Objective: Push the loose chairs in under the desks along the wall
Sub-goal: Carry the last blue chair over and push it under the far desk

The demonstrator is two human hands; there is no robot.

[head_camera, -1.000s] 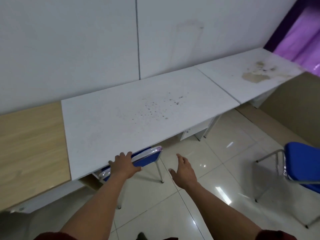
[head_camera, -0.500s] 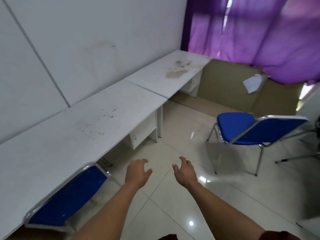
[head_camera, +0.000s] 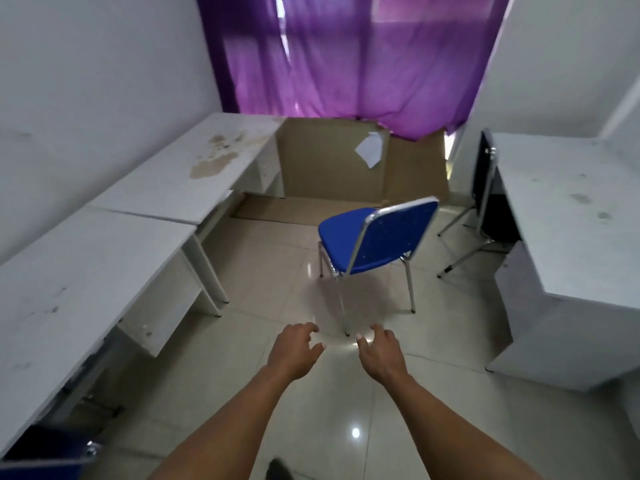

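Note:
A loose blue chair (head_camera: 374, 239) with a chrome frame stands on the tiled floor in the middle of the room, its seat facing left toward the white desks (head_camera: 86, 265) along the left wall. My left hand (head_camera: 294, 351) and my right hand (head_camera: 379, 355) hover in front of me, both empty with fingers apart, short of the chair's near legs. At the bottom left corner, the back of another blue chair (head_camera: 45, 452) sits tucked under the near desk. The far stained desk (head_camera: 207, 168) has open room beneath it.
A purple curtain (head_camera: 346, 57) hangs at the far wall above a large cardboard sheet (head_camera: 329, 161). On the right stands a white desk (head_camera: 568, 216) with a dark chair (head_camera: 483, 174) pushed against it, its legs sticking out onto the floor.
My view has swung right from the near desk toward the room's end. My left hand left the tucked chair's back; both hands now point at the loose blue chair.

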